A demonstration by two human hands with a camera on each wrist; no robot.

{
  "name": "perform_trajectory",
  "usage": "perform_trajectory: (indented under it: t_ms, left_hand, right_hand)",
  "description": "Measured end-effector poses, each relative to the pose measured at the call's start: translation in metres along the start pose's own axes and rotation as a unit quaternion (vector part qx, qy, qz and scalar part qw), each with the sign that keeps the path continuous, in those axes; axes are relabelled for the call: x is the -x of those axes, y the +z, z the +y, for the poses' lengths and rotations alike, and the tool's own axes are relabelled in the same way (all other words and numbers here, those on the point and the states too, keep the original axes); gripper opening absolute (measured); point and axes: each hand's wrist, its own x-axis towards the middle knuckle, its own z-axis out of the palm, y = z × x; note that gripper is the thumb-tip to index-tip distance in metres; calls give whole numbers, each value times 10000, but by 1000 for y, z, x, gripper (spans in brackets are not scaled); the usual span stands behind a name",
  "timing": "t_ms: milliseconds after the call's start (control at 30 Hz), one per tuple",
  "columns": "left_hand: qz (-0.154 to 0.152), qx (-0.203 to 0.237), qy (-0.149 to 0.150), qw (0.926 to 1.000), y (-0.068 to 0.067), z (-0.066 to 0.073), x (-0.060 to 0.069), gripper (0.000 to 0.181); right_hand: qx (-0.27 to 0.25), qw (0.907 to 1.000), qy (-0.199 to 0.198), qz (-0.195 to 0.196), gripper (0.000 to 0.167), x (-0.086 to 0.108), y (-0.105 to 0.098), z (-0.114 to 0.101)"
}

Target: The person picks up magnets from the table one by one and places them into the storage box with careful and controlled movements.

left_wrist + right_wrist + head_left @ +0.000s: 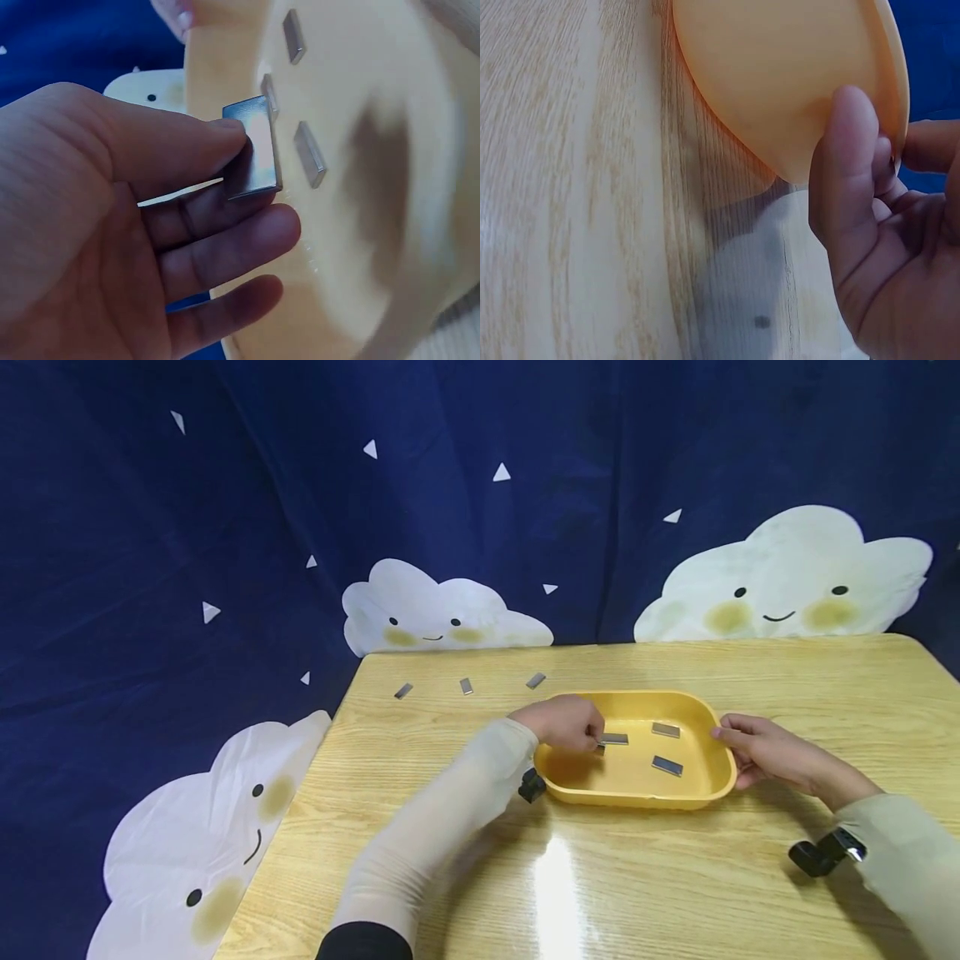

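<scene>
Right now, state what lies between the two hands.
The head view shows part of a yellow, round-cornered plastic tray with three loose, flat silver metal rectangles.

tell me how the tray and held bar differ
Colour: the tray is yellow; the held bar is shiny silver-grey.
Size: the tray is far larger than the held bar.
Shape: the tray is hollow with rounded corners; the held bar is flat with squared corners.
Both are oblong and held, the tray by the right grip, the held bar by the left grip.
</scene>
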Motion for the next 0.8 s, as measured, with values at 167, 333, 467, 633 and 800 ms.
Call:
perform_trajectory:
  t_ms: [167, 333, 467, 633, 800]
  left_hand:
    - [-239, -228, -68, 9994, 4, 5, -6, 17]
    - [-453, -391, -144, 9981, 3, 11, -15, 16]
    - [-534, -506, -90, 9973, 2, 14, -22, 17]
    - [-640, -528, 44, 9965, 2, 16, -32, 32]
    - [-772, -463, -21, 9959, 3, 19, -41, 41]
  right_hand:
    - [39, 10000, -31, 13, 32, 1, 0, -2]
    - [20, 10000, -20, -27, 31, 1, 0, -3]
    - [3, 10000, 19, -43, 30, 1, 0, -2]
    - [24, 10000, 9, 0, 31, 1, -1, -1]
    - [2, 10000, -13, 25, 31, 0, -1, 0]
